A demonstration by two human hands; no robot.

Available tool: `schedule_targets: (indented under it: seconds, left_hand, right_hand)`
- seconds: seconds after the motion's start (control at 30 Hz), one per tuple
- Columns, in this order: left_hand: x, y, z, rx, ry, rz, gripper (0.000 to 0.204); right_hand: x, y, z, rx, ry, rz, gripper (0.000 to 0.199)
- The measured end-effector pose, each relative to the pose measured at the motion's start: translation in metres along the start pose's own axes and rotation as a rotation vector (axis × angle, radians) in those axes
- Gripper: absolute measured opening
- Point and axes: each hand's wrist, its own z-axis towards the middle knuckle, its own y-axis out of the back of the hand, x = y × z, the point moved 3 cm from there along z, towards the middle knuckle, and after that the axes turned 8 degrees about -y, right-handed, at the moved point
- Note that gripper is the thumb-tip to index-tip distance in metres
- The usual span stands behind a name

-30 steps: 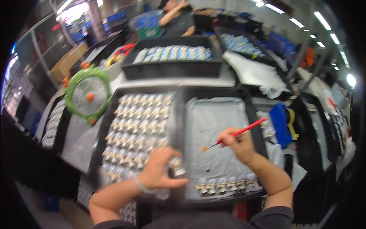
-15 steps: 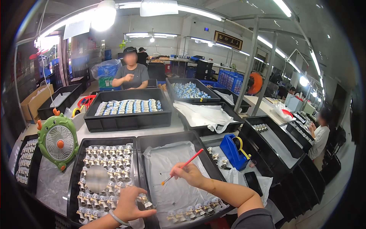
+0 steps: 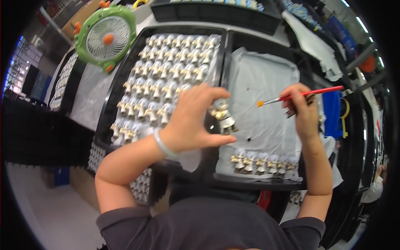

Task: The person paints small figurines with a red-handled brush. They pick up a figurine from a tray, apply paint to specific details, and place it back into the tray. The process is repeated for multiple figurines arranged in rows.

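Note:
Between the thumb and fingers of my left hand (image 3: 187,118) is a small figurine (image 3: 225,118) with a pale head and white clothing, held upright near the divide of two black trays. My right hand (image 3: 304,110) grips a paintbrush (image 3: 321,90) with a red handle; its orange bristles point left, apart from the figurine. Rows of similar figurines (image 3: 156,88) fill much of the left tray (image 3: 120,81), partly hidden by my left hand. In the right tray (image 3: 268,46), pale paper (image 3: 266,75) lines the bottom, and one row of figurines (image 3: 262,162) stands along the near side.
A green fan (image 3: 109,38) stands beyond the left tray's corner. Another black tray (image 3: 212,16) lies at the back. To the right are a blue tape dispenser (image 3: 332,114) and white sheets (image 3: 316,46). More figurines (image 3: 64,81) sit in a tray at far left.
My view has tilted down and turned, bringing the trays higher in the picture and my torso into sight. Both hands keep their hold on the figurine and the paintbrush.

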Motion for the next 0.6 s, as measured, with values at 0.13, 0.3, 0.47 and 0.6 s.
schedule_targets:
  seconds: [0.13,0.3,0.47,0.6]
  left_hand:
    - [0.0058,-0.0015,-0.0027,0.007,-0.005,0.004,0.068]
    - [0.0061,-0.0067,-0.0008,0.040,-0.009,0.024,0.068]
    - [0.0060,-0.0093,0.0003,0.054,-0.040,-0.028,0.070]
    - [0.0045,-0.0073,0.0008,0.008,-0.088,-0.133,0.069]
  right_hand:
    - [0.0004,-0.0075,0.0010,0.003,0.037,0.004,0.030]
    - [-0.0014,-0.0057,-0.0005,0.030,0.041,-0.001,0.030]
    - [0.0007,-0.0064,-0.0017,0.052,0.038,0.013,0.029]
    - [0.0046,-0.0079,-0.0028,0.074,0.041,0.017,0.029]
